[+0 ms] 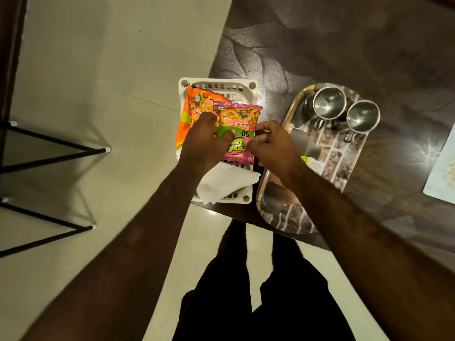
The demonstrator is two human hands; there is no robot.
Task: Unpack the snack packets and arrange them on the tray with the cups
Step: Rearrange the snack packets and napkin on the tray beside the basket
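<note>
A pink snack packet [240,119] is held above a white plastic basket [219,85] at the table's left edge. My left hand [205,141] grips its left side and my right hand [273,146] pinches its right edge. Under it an orange snack packet [194,107] lies in the basket. To the right sits a shiny steel tray [275,207] with two steel cups [329,102] [363,116] standing at its far end. Something with a yellow-green label [305,159] peeks out on the tray behind my right wrist.
White paper or cloth [226,183] lies in the basket's near end. A pale mat [443,168] sits at the right edge of the dark patterned table [369,45]. Black metal furniture legs [61,151] stand on the tiled floor to the left.
</note>
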